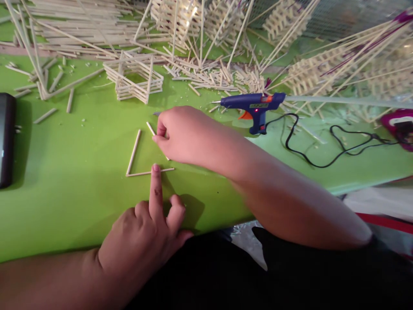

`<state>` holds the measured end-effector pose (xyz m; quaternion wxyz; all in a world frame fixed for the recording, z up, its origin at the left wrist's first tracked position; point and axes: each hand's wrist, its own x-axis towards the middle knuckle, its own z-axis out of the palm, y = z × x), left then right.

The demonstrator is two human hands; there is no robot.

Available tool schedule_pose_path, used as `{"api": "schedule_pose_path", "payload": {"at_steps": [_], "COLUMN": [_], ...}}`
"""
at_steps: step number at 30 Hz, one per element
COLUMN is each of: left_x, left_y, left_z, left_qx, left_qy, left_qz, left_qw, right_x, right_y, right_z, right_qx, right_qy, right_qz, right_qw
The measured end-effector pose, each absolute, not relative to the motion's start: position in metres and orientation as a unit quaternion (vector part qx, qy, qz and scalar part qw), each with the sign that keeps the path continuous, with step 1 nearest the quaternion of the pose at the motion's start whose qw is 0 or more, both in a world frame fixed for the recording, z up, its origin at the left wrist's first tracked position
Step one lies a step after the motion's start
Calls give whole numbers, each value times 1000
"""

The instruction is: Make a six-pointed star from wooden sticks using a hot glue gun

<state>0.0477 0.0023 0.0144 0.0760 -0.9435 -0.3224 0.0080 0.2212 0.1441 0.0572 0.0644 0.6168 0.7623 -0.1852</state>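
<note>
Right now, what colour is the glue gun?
The glue gun is dark blue, with an orange trigger; head view.

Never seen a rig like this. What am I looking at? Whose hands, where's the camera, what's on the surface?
There's no machine here: this is one picture from a camera worn on a person's head, looking down at their own bare hands. The left hand rests a fingertip on a thin wooden stick lying on a green table. The right hand seems to pinch a short stick. Nearby lie a blue glue gun with its black cord. Further off are a stacked stick frame and loose sticks.
</note>
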Motion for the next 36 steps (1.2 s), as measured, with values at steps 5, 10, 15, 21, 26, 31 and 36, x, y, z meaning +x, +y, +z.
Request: {"api": "schedule_pose_path", "payload": {"at_steps": [5,10,15,21,26,31,36], "left_x": [46,46,46,47,47,45,46], "left_y": [1,0,1,1,2,1,0], "left_z": [15,14,14,14,15,13,12], "left_qx": [-943,-945,-945,-946,-946,-944,-944], "left_qy": [-323,-321,-320,-316,-318,-325,-327], "left_qz": [12,12,19,16,25,19,15], "left_qw": [74,64,66,73,67,48,35], "right_x": [220,221,222,221,223,223,223], "right_y": [143,141,137,135,134,134,133], "right_z": [57,56,59,62,56,54,54], "right_qx": [617,607,603,597,607,602,605], "right_qy": [762,773,773,776,772,776,772], "right_qz": [-184,-173,-189,-192,-179,-180,-189], "right_qw": [68,60,52,60,62,51,48]}}
